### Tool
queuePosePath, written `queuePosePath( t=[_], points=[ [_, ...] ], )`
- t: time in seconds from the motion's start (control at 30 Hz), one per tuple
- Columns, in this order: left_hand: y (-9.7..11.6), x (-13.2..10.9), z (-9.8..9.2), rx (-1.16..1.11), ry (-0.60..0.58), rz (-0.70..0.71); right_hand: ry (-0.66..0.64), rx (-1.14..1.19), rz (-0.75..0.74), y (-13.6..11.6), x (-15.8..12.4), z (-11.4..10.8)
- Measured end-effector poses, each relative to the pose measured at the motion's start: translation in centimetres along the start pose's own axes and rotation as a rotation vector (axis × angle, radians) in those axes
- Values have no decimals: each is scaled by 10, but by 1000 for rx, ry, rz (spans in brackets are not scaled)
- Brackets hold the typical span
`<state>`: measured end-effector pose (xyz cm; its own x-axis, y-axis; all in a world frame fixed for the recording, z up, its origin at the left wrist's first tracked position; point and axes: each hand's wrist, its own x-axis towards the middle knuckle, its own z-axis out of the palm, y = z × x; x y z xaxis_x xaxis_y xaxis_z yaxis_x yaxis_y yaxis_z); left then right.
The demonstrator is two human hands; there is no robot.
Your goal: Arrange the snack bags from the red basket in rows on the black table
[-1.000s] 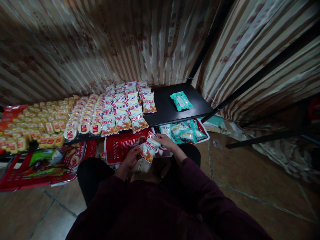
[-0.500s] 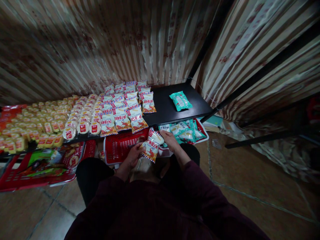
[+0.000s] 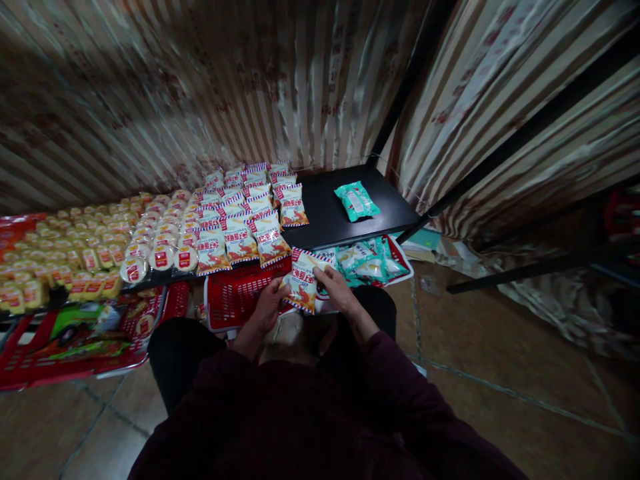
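Note:
Between my two hands is a white and orange snack bag (image 3: 302, 280) with a striped edge, held above the gap between my knees. My left hand (image 3: 270, 303) pinches its lower left side. On the upper right side, my right hand (image 3: 336, 288) grips it, fingers partly hidden behind. Rows of matching snack bags (image 3: 242, 239) stand on the black shelf (image 3: 320, 230) just beyond. A single teal snack bag (image 3: 357, 201) lies on the shelf's right part.
Below the shelf's edge are a red basket (image 3: 220, 303) and a white-rimmed basket (image 3: 407, 267) of teal bags (image 3: 370, 261). Round white packets (image 3: 161, 257) and yellow packets (image 3: 85, 257) fill the shelf's left. Another red basket (image 3: 60, 377) holds mixed packets. A black metal leg (image 3: 440, 210) rises at right.
The snack bag has turned more upright and squarely toward me in my hands. My right hand has shifted slightly down and left onto its side. The view has shifted slightly.

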<state>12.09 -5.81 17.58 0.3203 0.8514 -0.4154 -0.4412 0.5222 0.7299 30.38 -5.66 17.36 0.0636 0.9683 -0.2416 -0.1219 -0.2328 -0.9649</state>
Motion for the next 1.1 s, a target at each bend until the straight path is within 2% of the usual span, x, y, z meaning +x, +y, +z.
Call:
queuePosePath(
  t=[0.2,0.47,0.67,0.8,1.1],
  points=[
    [-1,-1,-2,48,-39,-11,84,-13,18,4,7,3],
    [5,-4,4,13,-111,-16,73,96,-4,-4,6,9],
    [8,-2,10,20,-53,14,4,79,-96,-15,0,10],
    [15,-3,19,-8,-7,56,-37,65,-67,-22,-10,10],
    [24,1,32,23,37,102,-82,188,-60,-10,-12,4]
  ],
)
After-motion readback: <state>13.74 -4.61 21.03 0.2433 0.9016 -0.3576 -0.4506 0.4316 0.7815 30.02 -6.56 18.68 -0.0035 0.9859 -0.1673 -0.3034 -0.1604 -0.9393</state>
